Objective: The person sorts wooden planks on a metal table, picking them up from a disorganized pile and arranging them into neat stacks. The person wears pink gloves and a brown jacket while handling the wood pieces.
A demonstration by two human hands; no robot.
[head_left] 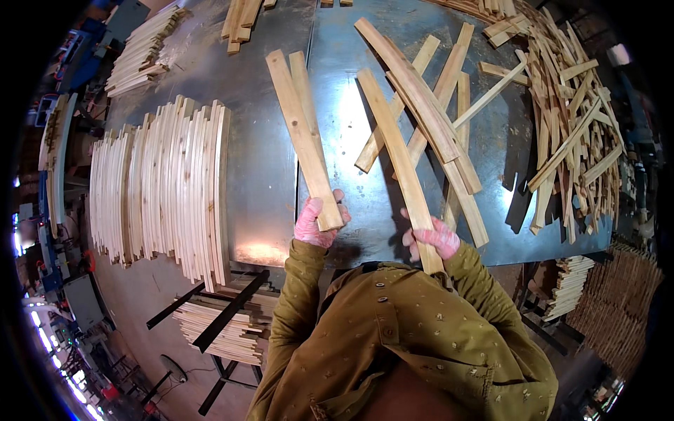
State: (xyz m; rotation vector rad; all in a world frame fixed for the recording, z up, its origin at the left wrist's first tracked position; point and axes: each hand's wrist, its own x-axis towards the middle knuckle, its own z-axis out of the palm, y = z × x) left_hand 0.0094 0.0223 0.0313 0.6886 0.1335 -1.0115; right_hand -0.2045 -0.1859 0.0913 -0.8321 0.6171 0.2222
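Note:
My left hand [319, 223] is closed around the near end of a long wooden slat [298, 126] that points away from me across the metal table. A second, narrower slat [302, 77] lies partly behind it; whether this hand grips that one too, I cannot tell. My right hand [437, 240] wraps round the near part of another wooden slat [393, 140], whose lower end reaches close to my shirt. Just right of it, several loose slats [435, 105] lie crossed over one another on the table. Both hands have a pinkish covering.
The metal table [263, 168] has its near edge at my waist. A neat row of pale slats [161, 186] lines its left side, with a smaller stack [144, 49] beyond. A jumbled heap of sticks [572, 133] covers the far right. More slats [217, 330] rest on a rack below left.

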